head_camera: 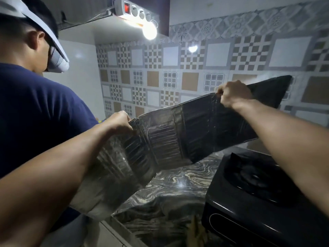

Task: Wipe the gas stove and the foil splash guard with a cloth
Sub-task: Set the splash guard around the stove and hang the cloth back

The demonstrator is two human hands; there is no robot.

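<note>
Head view: foil splash guard held up over the counter

Head camera showed both hands gripping the foil splash guard [178, 132] by its top edge, lifted clear above the counter [170, 182]. Left hand [119, 122] had fingers curled over the guard's left upper corner. Right hand [233, 94] pinched the top edge further along, fingers folded over it, thumb side toward the camera.

Guard: a long, folded panel sheet, silver and reflective, creased into several vertical sections. Surface was ribbed with horizontal ridges in the left and middle panels. Left end hung lower and looked pale grey; right end rose higher toward the wall and read nearly black in shadow. Sheet sagged between the hands and was crumpled along the folds.

Gas stove [263, 198] sat on the counter at lower right, black and glossy, one burner grate visible, below the guard's right half and not touching it. Counter had a dark swirled marble pattern.

A second person in a navy shirt [35, 113] stood at left, beside the guard's low end. Patterned tile wall [160, 68] lay behind, with a lit bulb [149, 31] above.
</note>
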